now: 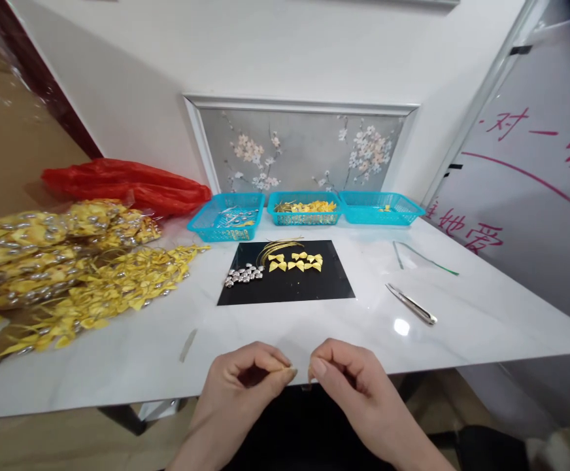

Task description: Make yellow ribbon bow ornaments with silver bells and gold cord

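The left hand (246, 383) and the right hand (346, 379) are hovering close together at the near edge of the white table (486, 314), fingertips almost meeting. Both are curling into a pinch, thumb against forefinger; something thin and pale seems to be lying between the left fingertips, but it is too small to tell what.

Just beyond the hands a black mat (285, 288) is lying on the table. On it, a cluster of silver beads (243, 275) is sitting toward the left, small yellow bows (295, 261) toward the right, and a bundle of thin gold wires (278, 247) is curving behind them.

To the right of the hands and further out, metal tweezers (411, 304) are resting on the table. Well to the left, a heap of yellow bow pieces (113, 288) is spreading beside clear bags (34, 245) of the same, with a red bag (128, 183) behind.

Farthest from the hands, three turquoise baskets (304, 209) are standing in a row against the wall.
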`<move>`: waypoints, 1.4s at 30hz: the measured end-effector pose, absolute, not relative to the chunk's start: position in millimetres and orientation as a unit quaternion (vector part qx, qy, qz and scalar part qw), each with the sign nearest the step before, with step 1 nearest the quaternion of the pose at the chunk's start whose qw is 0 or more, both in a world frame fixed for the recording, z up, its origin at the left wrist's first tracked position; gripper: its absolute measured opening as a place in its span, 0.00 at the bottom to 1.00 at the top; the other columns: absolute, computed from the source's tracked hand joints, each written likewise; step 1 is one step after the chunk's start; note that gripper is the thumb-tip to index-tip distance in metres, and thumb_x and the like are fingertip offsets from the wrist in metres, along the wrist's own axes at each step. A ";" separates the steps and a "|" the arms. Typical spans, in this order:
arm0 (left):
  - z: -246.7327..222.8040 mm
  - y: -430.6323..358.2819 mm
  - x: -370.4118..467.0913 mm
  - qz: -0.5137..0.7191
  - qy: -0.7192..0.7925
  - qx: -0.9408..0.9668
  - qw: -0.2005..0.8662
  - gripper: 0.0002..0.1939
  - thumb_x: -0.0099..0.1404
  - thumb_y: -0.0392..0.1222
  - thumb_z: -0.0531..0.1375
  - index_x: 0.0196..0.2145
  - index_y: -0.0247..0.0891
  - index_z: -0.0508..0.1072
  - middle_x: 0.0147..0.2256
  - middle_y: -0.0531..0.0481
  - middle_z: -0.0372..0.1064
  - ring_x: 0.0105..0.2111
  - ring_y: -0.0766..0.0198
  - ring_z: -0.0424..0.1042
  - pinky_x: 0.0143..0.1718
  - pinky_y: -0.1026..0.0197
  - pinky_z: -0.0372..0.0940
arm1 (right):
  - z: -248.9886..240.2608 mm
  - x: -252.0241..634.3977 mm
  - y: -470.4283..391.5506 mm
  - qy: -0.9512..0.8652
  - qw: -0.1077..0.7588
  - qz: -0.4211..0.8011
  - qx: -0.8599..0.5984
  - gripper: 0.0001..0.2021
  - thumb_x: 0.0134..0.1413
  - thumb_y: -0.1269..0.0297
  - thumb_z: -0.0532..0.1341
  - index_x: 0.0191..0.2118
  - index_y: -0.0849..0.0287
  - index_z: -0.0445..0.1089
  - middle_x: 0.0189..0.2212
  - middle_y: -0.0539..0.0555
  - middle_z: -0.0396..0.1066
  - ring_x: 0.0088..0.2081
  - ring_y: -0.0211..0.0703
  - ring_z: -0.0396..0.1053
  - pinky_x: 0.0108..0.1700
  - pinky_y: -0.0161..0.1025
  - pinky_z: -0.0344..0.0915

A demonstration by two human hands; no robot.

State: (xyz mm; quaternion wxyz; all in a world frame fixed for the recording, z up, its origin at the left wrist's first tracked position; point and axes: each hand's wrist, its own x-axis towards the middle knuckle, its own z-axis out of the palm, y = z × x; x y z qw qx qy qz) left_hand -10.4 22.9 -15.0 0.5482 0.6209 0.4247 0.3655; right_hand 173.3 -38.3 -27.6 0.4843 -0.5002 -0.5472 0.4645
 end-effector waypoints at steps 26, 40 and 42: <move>-1.9 15.6 -28.7 0.425 0.490 0.563 0.512 0.12 0.51 0.42 0.73 0.23 0.41 0.71 0.26 0.56 0.70 0.27 0.64 0.65 0.30 0.64 0.60 | -39.5 215.4 -28.9 -0.654 0.447 0.100 -0.602 0.14 0.70 0.59 0.55 0.33 0.54 0.72 0.26 0.50 0.73 0.25 0.42 0.68 0.31 0.38 0.62; 0.9 24.3 -30.1 0.453 0.479 0.575 0.485 0.12 0.51 0.41 0.72 0.25 0.41 0.71 0.25 0.56 0.69 0.27 0.64 0.65 0.30 0.64 0.60 | -25.1 266.8 -46.6 -0.265 0.729 0.173 -0.607 0.12 0.49 0.52 0.73 0.30 0.54 0.75 0.38 0.51 0.74 0.32 0.39 0.68 0.31 0.35 0.66; -0.9 21.8 -25.0 0.433 0.469 0.579 0.508 0.13 0.51 0.41 0.72 0.24 0.41 0.70 0.25 0.56 0.69 0.27 0.65 0.64 0.29 0.64 0.59 | -23.5 269.9 -46.8 -0.209 0.776 0.243 -0.543 0.16 0.44 0.50 0.75 0.28 0.55 0.74 0.42 0.54 0.74 0.37 0.41 0.72 0.29 0.32 0.68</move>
